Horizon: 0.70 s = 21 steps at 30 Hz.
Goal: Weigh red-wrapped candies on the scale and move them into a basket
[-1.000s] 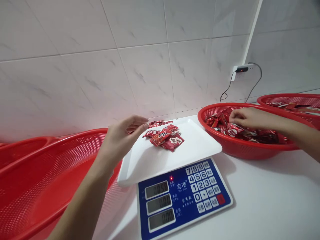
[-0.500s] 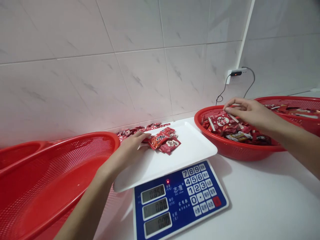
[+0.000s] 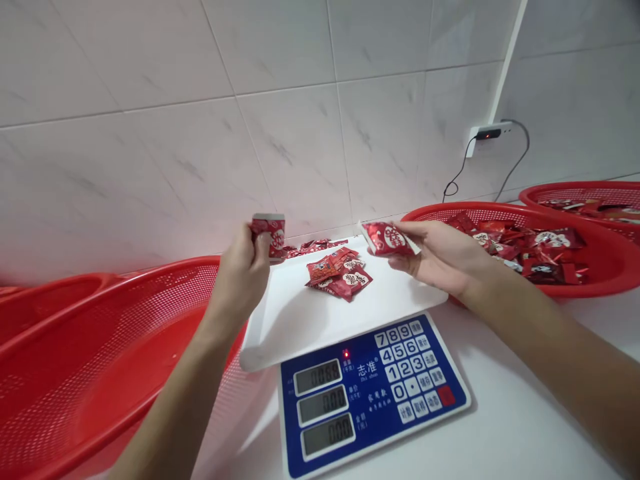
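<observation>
Left hand [image 3: 239, 273] is up near the back-left corner of the scale tray [image 3: 295, 337]. Its fingers [image 3: 261, 245] are closed on a red candy packet [image 3: 271, 235], which stands on end, not touching the tray as far as I can tell. Right hand [image 3: 434, 257] is over the tray's right side, with its thumb and fingers [image 3: 407, 230] pinching a second red packet [image 3: 387, 239] at the fingertips.

Between the hands, a loose pile of red packets [image 3: 338, 275] sits on the tray, back of centre. More packets [image 3: 315, 245] lie behind the tray against the wall tiles [image 3: 300, 133]. Scale body [image 3: 370, 393] is at the bench's [image 3: 530, 413] front; top readout looks like 0.069, lower two read zero. A red basket of packets [image 3: 500, 212] is right of the scale, another red basket [image 3: 575, 193] behind it, and a large red basket [image 3: 125, 313] left.
</observation>
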Tool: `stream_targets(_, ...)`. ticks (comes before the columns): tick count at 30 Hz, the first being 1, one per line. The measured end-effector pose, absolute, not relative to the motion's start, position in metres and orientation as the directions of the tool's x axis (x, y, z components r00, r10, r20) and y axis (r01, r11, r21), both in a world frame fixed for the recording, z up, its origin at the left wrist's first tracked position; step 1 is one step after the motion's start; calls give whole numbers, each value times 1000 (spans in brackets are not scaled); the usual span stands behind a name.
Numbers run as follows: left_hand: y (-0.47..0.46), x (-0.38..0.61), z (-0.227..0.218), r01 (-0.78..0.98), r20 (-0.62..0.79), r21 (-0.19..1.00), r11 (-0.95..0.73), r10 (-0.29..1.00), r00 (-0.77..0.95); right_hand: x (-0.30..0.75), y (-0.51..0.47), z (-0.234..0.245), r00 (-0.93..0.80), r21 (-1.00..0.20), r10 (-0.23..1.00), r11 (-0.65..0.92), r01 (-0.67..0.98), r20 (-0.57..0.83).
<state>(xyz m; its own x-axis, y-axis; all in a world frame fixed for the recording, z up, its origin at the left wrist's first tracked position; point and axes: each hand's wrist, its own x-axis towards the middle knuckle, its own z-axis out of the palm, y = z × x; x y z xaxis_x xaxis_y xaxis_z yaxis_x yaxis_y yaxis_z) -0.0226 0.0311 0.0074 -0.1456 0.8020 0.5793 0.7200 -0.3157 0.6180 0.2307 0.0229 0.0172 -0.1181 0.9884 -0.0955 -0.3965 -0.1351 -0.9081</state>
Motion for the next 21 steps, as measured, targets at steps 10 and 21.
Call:
stream_targets(10,8,-9,23,348,632,761,-548,746,-208,205,20,-1,-267,-962,957,41,-272,116)
stream_targets(21,7,-5,25,326,648,749,-577,742,-174,197,19,-15,-349,-949,916,269,164,200)
